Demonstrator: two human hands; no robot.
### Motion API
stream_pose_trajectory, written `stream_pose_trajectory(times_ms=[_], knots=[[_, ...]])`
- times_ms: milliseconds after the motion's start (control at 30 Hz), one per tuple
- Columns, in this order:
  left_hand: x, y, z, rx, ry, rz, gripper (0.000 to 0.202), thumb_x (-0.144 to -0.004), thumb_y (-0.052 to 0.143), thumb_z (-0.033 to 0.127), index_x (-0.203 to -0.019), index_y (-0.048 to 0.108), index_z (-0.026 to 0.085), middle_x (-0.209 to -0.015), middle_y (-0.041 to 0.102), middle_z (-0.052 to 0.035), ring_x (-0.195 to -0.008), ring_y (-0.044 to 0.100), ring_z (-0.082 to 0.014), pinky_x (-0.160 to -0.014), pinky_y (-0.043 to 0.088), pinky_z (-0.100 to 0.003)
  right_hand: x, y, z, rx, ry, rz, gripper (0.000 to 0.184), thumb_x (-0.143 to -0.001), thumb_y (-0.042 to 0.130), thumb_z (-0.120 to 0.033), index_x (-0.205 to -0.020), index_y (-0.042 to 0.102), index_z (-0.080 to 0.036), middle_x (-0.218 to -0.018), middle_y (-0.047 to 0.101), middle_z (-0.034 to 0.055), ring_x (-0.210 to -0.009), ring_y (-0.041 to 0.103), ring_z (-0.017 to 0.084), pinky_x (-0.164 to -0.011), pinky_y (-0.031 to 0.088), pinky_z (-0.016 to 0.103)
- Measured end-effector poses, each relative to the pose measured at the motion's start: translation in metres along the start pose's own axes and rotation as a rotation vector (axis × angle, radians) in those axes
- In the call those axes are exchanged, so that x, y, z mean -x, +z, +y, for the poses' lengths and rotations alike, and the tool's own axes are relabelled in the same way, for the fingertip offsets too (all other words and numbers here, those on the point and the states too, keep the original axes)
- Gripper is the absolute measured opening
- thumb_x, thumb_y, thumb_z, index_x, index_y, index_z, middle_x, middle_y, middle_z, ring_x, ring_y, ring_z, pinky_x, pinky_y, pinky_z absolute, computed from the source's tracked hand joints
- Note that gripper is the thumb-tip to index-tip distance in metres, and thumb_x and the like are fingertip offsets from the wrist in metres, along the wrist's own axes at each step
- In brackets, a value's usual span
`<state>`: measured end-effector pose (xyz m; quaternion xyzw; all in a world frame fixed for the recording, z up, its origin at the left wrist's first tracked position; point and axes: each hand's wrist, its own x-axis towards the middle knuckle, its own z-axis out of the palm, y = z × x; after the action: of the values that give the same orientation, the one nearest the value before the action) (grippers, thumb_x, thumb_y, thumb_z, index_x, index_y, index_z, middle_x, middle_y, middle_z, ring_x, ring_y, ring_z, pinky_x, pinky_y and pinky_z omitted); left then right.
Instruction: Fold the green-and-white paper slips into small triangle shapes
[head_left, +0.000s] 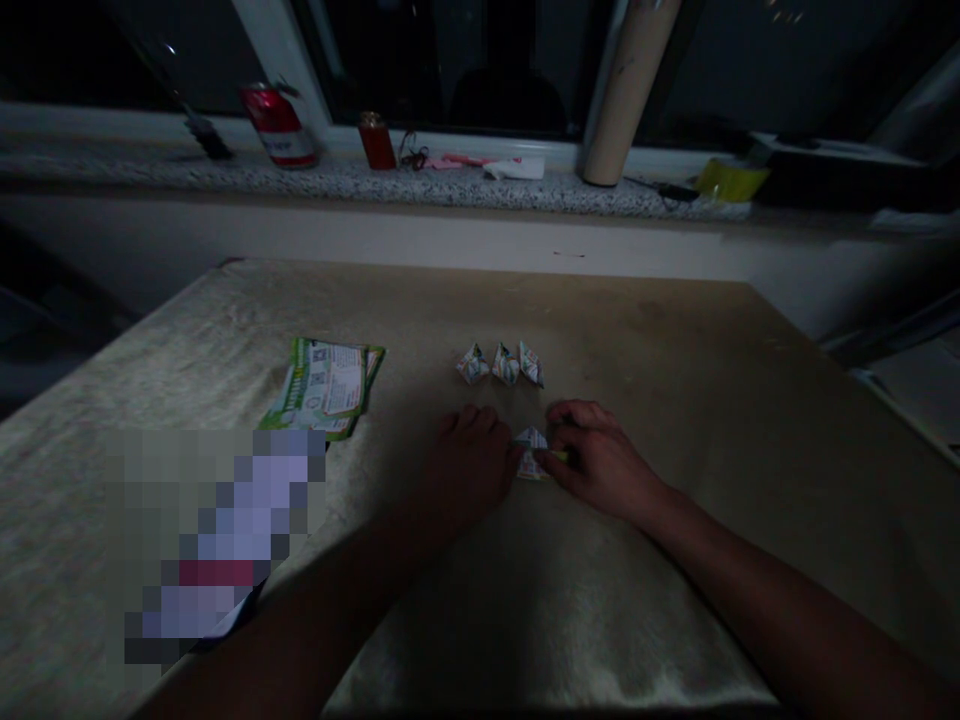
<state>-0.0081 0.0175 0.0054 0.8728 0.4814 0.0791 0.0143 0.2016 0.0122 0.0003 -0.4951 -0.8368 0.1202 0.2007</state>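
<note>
A small folded paper [532,462] with coloured print lies on the table between my two hands. My left hand [474,455] is closed at its left side, with the thumb at the paper's edge and the other fingers curled down toward the tabletop. From the right, my right hand [600,455] pinches the other edge between thumb and fingers, and a yellow-green bit shows by the thumb. Just beyond the hands stand three folded paper pieces in a row: a left one [472,365], a middle one [505,366] and a right one [531,366].
A green and white printed sheet [330,385] lies left on the cloth-covered table [660,340]. Nearer me is a pixelated long object [240,540]. On the granite windowsill [345,185] stand a red can [279,128], an orange-red bottle [376,142] and a tall cardboard tube [626,95].
</note>
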Motion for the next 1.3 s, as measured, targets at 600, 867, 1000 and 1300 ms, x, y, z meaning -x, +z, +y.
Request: stream_pose_trajectory(times_ms=[600,867,1000,1300], knots=[[0.000,-0.008,-0.005,0.089,-0.012,-0.044,0.031,-0.092,0.055,0.045,-0.095,0.069,0.017,-0.106,0.063,-0.0114,-0.104,0.055,-0.0294,-0.090,0.040,-0.045,-0.005,0.004,-0.003,0.007,0.083,0.012,0.020,-0.082,0.076,-0.039,-0.071,0.073,-0.022,-0.109,0.066,0.0077,-0.102,0.060,0.026,-0.090,0.047,0.043],[-0.004,-0.011,-0.006,0.133,-0.036,-0.066,0.031,-0.090,0.059,0.046,-0.090,0.071,0.018,-0.103,0.065,-0.0105,-0.102,0.057,-0.0283,-0.090,0.041,-0.044,-0.005,0.003,-0.001,0.000,0.062,-0.014,0.018,-0.083,0.076,-0.037,-0.071,0.075,-0.023,-0.113,0.066,0.0080,-0.106,0.059,0.027,-0.091,0.046,0.045],[-0.006,-0.009,-0.006,0.141,-0.074,-0.073,0.032,-0.089,0.060,0.048,-0.087,0.072,0.019,-0.100,0.066,-0.0100,-0.100,0.059,-0.0290,-0.089,0.042,-0.045,-0.006,0.002,-0.002,-0.004,0.096,-0.015,0.017,-0.082,0.077,-0.037,-0.071,0.076,-0.024,-0.113,0.067,0.0073,-0.105,0.061,0.027,-0.092,0.047,0.045],[-0.007,-0.014,-0.010,0.125,-0.128,-0.109,0.033,-0.086,0.062,0.049,-0.082,0.074,0.019,-0.091,0.070,-0.0101,-0.093,0.063,-0.0290,-0.087,0.042,-0.047,-0.004,-0.005,-0.002,0.048,0.130,-0.017,0.017,-0.079,0.078,-0.037,-0.067,0.076,-0.026,-0.115,0.069,0.0065,-0.107,0.061,0.030,-0.090,0.046,0.048]])
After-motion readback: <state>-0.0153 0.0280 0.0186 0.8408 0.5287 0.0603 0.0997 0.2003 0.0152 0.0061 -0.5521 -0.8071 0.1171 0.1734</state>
